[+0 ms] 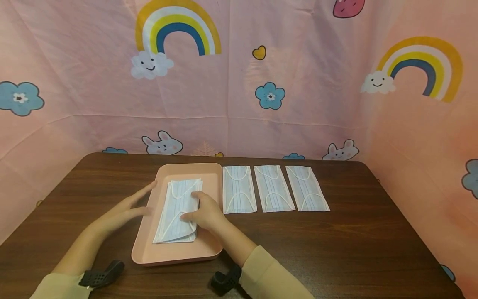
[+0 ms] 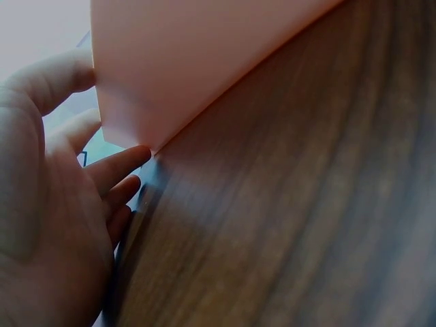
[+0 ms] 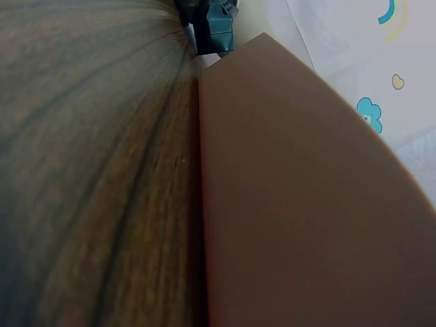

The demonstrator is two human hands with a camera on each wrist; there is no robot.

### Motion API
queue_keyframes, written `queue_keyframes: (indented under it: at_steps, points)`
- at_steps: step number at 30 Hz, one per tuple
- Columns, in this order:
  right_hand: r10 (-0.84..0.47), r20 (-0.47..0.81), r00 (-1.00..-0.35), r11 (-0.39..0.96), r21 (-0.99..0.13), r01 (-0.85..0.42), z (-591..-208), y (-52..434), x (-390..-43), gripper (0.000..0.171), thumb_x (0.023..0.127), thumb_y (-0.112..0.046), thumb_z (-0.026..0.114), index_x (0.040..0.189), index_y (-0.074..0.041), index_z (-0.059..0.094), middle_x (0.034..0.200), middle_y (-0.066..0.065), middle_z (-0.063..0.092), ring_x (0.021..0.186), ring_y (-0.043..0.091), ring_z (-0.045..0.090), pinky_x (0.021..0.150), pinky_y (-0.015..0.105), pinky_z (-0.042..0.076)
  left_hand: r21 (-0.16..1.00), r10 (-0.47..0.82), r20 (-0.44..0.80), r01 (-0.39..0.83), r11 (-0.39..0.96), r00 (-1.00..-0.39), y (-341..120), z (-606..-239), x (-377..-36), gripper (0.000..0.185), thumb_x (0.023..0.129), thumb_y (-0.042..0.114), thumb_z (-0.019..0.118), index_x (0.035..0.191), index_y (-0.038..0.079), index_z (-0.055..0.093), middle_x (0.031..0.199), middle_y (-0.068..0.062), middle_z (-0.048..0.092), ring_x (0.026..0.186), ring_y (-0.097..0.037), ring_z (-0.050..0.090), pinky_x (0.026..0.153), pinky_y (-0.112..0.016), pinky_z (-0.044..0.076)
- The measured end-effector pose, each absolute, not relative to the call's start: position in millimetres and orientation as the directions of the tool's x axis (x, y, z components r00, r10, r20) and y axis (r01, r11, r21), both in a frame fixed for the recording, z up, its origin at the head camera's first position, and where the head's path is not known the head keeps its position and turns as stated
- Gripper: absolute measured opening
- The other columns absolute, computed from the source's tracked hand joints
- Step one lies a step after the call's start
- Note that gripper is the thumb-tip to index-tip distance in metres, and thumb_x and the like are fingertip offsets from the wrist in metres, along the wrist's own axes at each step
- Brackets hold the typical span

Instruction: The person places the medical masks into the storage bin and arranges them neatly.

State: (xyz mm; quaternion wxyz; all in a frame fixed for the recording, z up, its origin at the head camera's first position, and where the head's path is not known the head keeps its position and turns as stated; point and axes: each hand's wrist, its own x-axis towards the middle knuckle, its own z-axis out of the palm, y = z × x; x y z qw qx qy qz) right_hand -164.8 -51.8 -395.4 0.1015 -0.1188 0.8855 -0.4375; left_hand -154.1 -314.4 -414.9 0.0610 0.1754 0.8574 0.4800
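In the head view a pink tray holds a small stack of pale blue face masks with white ear loops. My right hand reaches over the tray's right side and grips the top mask near its right edge. Thumb and a fingertip show on its upper face; the other fingers are hidden. That mask's lower right corner bows up off the stack. My left hand, fingers spread, touches the tray's left side. In the left wrist view the left hand has fingertips against the tray wall.
Right of the tray, three more masks lie in a row: one close beside its rim, one in the middle, one farthest right. All lie flat on the brown wooden table. A patterned pink curtain hangs behind.
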Motion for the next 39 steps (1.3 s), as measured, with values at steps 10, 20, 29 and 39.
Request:
queue_keyframes:
  at_steps: [10,20,29,39]
  points:
    - [-0.3,-0.09,-0.95,0.714,-0.681,-0.161,-391.9,-52.8,-162.7,0.065,0.072,-0.028,0.086,0.129,-0.013,0.06,0.119,0.012,0.053,0.099,0.019,0.052,0.088,0.031,0.046,0.844,0.352,0.047,0.226,0.487,-0.935,-314.4,-413.8,-155.5,0.074,0.092,0.016,0.06,0.154,0.014,0.019,0.156,-0.02,0.012,0.137,-0.05,0.006,0.096,-0.075,0.011]
    - [-0.303,-0.069,-0.951,0.741,-0.644,-0.189,-392.0,-54.1,-158.4,0.068,0.07,-0.032,0.086,0.13,-0.015,0.06,0.106,0.008,0.051,0.088,0.016,0.047,0.078,0.026,0.046,0.842,0.343,0.039,0.216,0.495,-0.938,-315.0,-415.7,-155.1,0.074,0.093,0.016,0.059,0.154,0.013,0.019,0.156,-0.02,0.013,0.137,-0.051,0.006,0.095,-0.076,0.012]
    - [-0.288,-0.019,-0.957,0.705,-0.681,-0.199,-386.9,-52.3,-153.6,0.069,0.074,-0.035,0.083,0.135,-0.017,0.056,0.102,0.005,0.046,0.083,0.013,0.044,0.071,0.023,0.045,0.839,0.352,0.062,0.24,0.489,-0.934,-314.5,-414.3,-152.2,0.074,0.092,0.014,0.06,0.154,0.01,0.02,0.156,-0.022,0.014,0.136,-0.052,0.008,0.094,-0.076,0.014]
    - [-0.434,0.063,-0.899,0.588,-0.736,-0.335,-369.9,-32.1,-148.9,0.053,0.082,-0.031,0.076,0.13,-0.015,0.06,0.101,0.003,0.056,0.076,0.009,0.051,0.062,0.023,0.042,0.831,0.348,0.058,0.239,0.503,-0.936,-314.2,-416.1,-153.5,0.073,0.093,0.016,0.059,0.154,0.014,0.019,0.156,-0.021,0.014,0.136,-0.051,0.009,0.095,-0.075,0.015]
